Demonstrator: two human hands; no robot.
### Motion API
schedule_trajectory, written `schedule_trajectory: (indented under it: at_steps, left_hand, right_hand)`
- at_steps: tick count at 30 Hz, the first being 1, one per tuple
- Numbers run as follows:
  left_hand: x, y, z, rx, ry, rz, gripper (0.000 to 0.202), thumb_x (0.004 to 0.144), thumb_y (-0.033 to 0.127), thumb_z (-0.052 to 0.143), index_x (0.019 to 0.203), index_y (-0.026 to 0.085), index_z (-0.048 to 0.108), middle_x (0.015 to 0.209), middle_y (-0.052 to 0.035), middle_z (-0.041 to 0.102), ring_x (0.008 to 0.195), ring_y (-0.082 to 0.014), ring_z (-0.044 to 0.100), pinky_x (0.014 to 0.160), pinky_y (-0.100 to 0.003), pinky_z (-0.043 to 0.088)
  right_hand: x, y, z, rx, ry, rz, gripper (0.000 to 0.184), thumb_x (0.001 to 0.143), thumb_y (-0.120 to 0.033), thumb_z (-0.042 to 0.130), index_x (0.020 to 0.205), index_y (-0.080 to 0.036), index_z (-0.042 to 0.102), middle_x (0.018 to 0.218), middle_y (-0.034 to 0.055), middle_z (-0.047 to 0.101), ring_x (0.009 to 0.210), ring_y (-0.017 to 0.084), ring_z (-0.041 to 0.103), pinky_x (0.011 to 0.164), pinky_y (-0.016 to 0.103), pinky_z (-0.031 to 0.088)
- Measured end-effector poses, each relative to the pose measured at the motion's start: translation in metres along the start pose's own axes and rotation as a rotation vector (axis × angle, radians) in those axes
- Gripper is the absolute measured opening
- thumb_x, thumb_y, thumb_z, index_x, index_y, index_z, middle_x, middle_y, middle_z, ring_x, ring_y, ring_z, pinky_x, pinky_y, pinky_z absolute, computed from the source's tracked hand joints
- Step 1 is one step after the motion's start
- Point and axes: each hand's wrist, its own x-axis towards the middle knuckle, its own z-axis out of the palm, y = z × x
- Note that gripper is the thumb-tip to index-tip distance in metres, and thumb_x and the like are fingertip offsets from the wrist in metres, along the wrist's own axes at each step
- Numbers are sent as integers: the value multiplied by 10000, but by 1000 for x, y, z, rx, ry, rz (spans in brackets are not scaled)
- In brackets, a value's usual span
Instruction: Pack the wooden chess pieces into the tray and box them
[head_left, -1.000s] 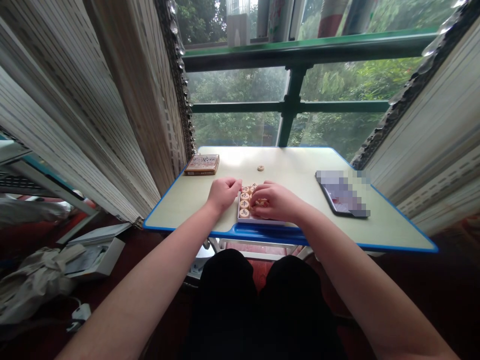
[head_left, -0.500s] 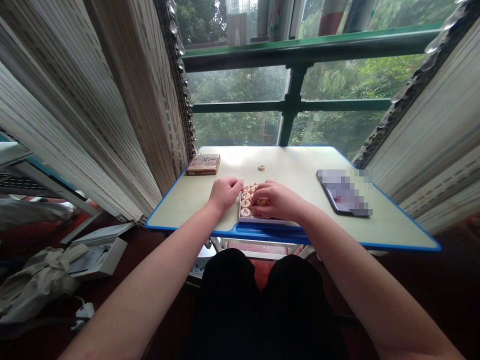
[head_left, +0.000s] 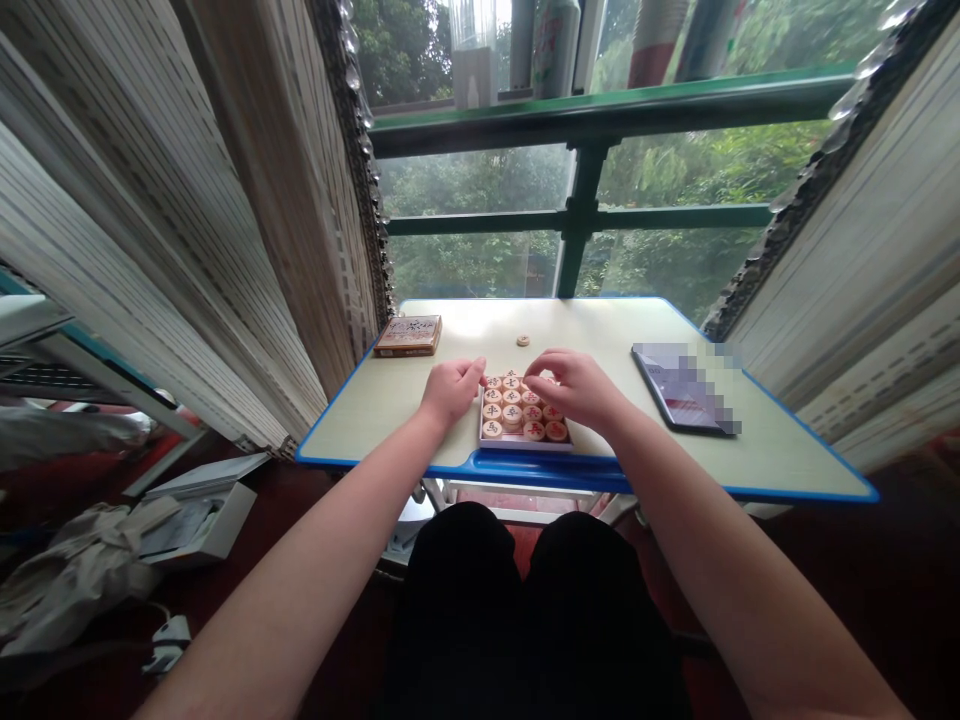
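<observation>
A shallow white box (head_left: 517, 443) at the table's front edge holds rows of round wooden Chinese chess pieces (head_left: 512, 413) with black and red characters. There is a gap in its bottom row. My left hand (head_left: 452, 388) is closed at the box's far left corner, thumb and fingertips against the rim. Over the far right part of the box, my right hand (head_left: 568, 385) has its fingers bent down in a pinch on a chess piece, largely hidden beneath them. A single chess piece (head_left: 523, 341) lies on the table beyond the box.
The light table (head_left: 405, 430) has a blue edge. A brown printed box (head_left: 409, 336) lies at its far left, a phone (head_left: 684, 390) at the right. Curtains hang on both sides, and a green-framed window (head_left: 581, 215) stands behind.
My right hand has moved up and right from the middle of the box, uncovering pieces in the middle and right rows. My left hand stays at the corner. The view has tilted slightly.
</observation>
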Motion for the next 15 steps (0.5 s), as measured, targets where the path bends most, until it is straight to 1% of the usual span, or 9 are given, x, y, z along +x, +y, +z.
schedule_trajectory:
  at_steps: [2, 5, 7, 9, 10, 12, 15]
  left_hand:
    - [1, -1, 1, 13, -7, 3, 425, 834, 453, 424, 600, 163, 630, 496, 9, 553, 527, -133, 517, 577, -261, 365]
    - [2, -3, 2, 46, 10, 6, 387, 830, 447, 432, 653, 167, 632, 552, 2, 578, 583, -146, 537, 592, -266, 370]
    - [3, -5, 3, 59, 11, -8, 368, 830, 442, 428, 695, 168, 633, 602, -7, 599, 630, -157, 553, 615, -271, 389]
    - [4, -6, 4, 71, -14, -9, 347, 833, 431, 426, 740, 172, 637, 681, -19, 633, 689, -168, 571, 650, -278, 411]
    - [5, -7, 4, 86, -37, 6, 337, 834, 425, 427, 757, 174, 639, 728, -28, 647, 722, -174, 578, 673, -283, 421]
    - [5, -6, 5, 134, -80, 56, 323, 835, 412, 430, 775, 177, 644, 816, -45, 659, 791, -188, 583, 722, -296, 432]
    - [4, -5, 4, 195, -108, 104, 328, 845, 405, 418, 793, 178, 650, 879, -63, 655, 852, -202, 578, 772, -313, 437]
  right_hand:
    - [2, 3, 3, -27, 2, 23, 150, 756, -226, 556, 707, -175, 688, 773, 47, 661, 742, 174, 581, 707, 293, 439]
    - [5, 10, 7, -75, 61, 73, 161, 762, -207, 537, 719, -172, 688, 790, 57, 659, 775, 187, 583, 752, 305, 442]
    - [7, 18, 11, -92, 102, 108, 200, 767, -153, 495, 786, -172, 693, 856, 67, 665, 828, 196, 581, 794, 316, 442]
    - [9, 27, 15, -103, 130, 131, 335, 747, -57, 416, 902, -178, 687, 930, 66, 669, 901, 202, 571, 841, 330, 435]
    - [10, 32, 17, -108, 135, 138, 377, 738, -34, 392, 919, -181, 688, 965, 67, 667, 948, 208, 561, 869, 339, 426]
    - [12, 42, 20, -102, 141, 155, 404, 743, -25, 364, 906, -186, 697, 998, 66, 665, 996, 213, 549, 908, 354, 412]
    - [18, 54, 24, -54, 155, 165, 421, 740, -21, 351, 891, -186, 707, 1009, 63, 668, 988, 194, 565, 935, 345, 407]
